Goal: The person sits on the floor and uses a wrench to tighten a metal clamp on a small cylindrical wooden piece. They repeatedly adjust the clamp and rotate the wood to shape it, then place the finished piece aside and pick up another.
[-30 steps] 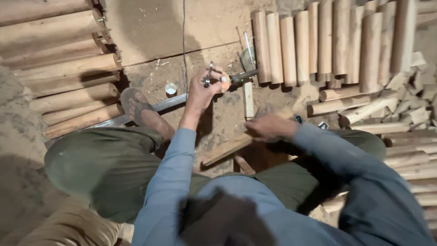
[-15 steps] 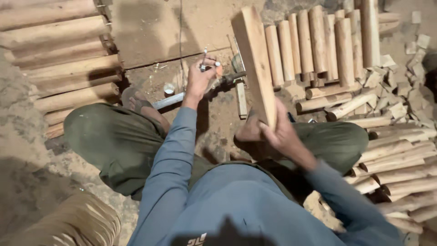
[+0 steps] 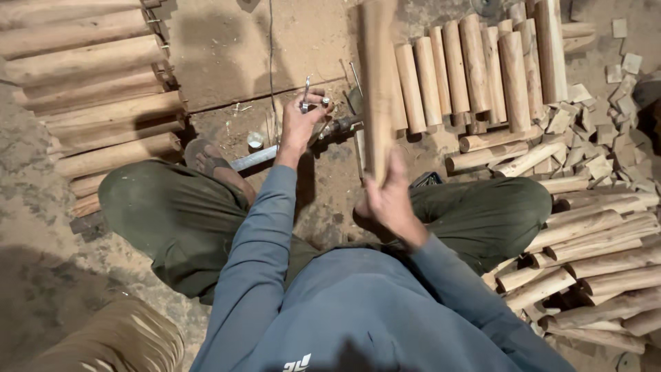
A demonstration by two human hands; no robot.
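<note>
I sit on the ground with my legs spread. My right hand grips the lower end of a long squared wooden stick and holds it upright in front of me. My left hand reaches forward and is closed on a small metal handle of a floor-mounted metal tool with a steel rod running left. My sandalled foot rests beside the rod.
Rounded wooden billets lie in a row at the upper right. More sticks are piled at the right and stacked at the left. Small wood offcuts litter the far right. A small metal cap sits on the dirt floor.
My right hand has picked a wooden stick up from the floor and raised it from flat to upright. My left hand has stayed on the metal handle.
</note>
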